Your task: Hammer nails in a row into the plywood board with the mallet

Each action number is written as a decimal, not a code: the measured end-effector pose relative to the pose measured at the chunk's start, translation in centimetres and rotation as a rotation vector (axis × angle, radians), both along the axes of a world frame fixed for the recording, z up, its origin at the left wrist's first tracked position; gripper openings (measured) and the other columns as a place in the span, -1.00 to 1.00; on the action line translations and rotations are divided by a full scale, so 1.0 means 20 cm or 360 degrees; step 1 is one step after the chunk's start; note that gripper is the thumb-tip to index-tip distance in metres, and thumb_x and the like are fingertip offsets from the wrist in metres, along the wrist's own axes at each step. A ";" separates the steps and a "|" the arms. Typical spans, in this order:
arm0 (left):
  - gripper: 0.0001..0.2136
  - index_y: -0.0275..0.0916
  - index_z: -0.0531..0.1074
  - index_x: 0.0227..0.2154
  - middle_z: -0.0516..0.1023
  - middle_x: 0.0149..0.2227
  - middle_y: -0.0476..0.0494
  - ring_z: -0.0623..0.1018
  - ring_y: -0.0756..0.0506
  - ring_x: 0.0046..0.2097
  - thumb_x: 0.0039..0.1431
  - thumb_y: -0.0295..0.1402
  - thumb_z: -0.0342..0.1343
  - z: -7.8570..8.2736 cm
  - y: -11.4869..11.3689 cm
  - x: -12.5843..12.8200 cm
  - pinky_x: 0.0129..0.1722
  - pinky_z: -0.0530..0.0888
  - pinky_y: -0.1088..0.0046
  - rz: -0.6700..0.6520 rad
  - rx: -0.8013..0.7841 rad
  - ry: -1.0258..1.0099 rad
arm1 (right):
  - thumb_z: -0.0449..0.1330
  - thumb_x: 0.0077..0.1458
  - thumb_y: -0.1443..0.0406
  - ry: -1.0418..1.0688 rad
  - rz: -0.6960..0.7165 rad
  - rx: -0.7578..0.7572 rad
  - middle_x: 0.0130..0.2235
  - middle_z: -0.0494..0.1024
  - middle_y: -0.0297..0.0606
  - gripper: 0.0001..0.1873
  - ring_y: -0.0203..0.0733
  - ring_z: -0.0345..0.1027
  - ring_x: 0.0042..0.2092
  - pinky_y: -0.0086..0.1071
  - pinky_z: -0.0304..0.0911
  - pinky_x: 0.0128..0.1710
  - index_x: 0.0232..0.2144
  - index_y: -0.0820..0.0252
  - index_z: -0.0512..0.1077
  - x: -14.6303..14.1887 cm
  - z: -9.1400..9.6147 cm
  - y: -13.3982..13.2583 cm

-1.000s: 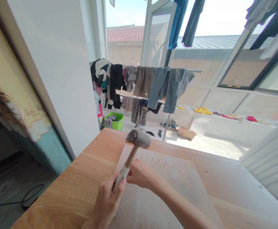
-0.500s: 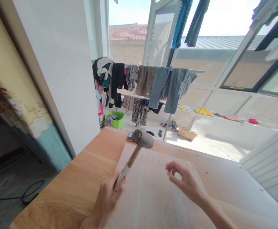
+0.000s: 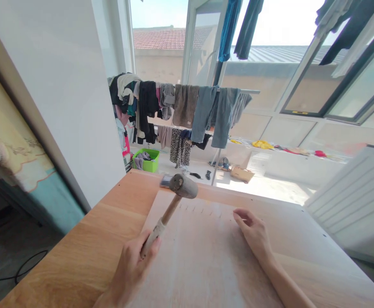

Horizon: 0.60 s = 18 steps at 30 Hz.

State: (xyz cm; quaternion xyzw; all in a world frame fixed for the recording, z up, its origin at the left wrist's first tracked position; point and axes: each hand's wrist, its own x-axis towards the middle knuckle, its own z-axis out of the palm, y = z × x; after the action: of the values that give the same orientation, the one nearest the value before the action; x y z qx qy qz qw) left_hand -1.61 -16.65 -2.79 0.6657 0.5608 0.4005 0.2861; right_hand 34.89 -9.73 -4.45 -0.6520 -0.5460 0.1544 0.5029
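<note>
My left hand [image 3: 132,267] grips the wooden handle of a mallet [image 3: 183,186], whose grey head hangs above the far edge of a pale thin board [image 3: 203,265]. That board lies flat on a larger wooden panel [image 3: 87,248]. A row of small nails or slots [image 3: 200,210] runs along the board's far edge. My right hand [image 3: 254,233] rests on the board to the right of that row, fingers bent and pinched at the tips. A phone [image 3: 166,180] lies just behind the mallet head.
A white wall [image 3: 65,85] stands at the left. A drying rack [image 3: 187,107] hung with clothes and a green basket [image 3: 146,160] stand beyond the panel by open windows. A white slatted panel [image 3: 350,196] leans at the right. A black cable [image 3: 23,269] lies on the floor.
My right hand let go of the mallet handle, moved right and came down onto the board. The mallet stays raised in my left hand. The view shifted slightly.
</note>
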 end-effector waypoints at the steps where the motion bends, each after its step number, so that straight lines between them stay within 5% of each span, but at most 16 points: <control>1: -0.54 -0.21 0.26 -0.52 0.09 -0.55 0.10 0.23 0.03 -0.52 0.32 0.06 -0.06 0.01 0.00 0.00 -0.51 0.16 0.56 -0.0005 -0.0004 0.0010 | 0.21 0.02 0.02 -0.0026 -0.0002 0.0006 -0.33 0.70 -0.15 -0.65 -0.04 0.55 -0.34 -0.23 0.44 -0.29 -0.35 0.15 0.58 0.00 0.00 0.00; 13: -0.52 -0.20 0.27 -0.53 0.12 -0.57 0.10 0.25 0.02 -0.52 0.31 0.09 -0.10 0.07 -0.02 0.02 -0.51 0.16 0.54 -0.0046 -0.0047 0.0091 | 0.17 0.05 0.08 -0.0272 0.0143 -0.0063 -0.36 0.67 -0.24 -0.73 -0.14 0.44 -0.48 -0.24 0.38 -0.34 -0.34 0.10 0.56 0.02 -0.04 -0.01; 18: -0.52 -0.19 0.25 -0.52 0.09 -0.56 0.10 0.23 0.02 -0.51 0.29 0.12 -0.10 0.06 0.02 0.04 -0.49 0.13 0.52 -0.0130 -0.0168 0.0147 | 0.17 0.05 0.12 -0.0255 0.0170 -0.0066 -0.33 0.67 -0.24 -0.69 -0.14 0.48 -0.44 -0.28 0.39 -0.37 -0.19 0.10 0.50 0.02 -0.04 -0.01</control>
State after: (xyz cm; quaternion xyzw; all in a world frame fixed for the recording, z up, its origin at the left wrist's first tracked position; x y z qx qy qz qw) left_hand -0.80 -16.28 -1.58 0.6898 0.5661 0.3273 0.3108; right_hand 35.21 -9.98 -5.26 -0.6426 -0.6152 0.1395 0.4349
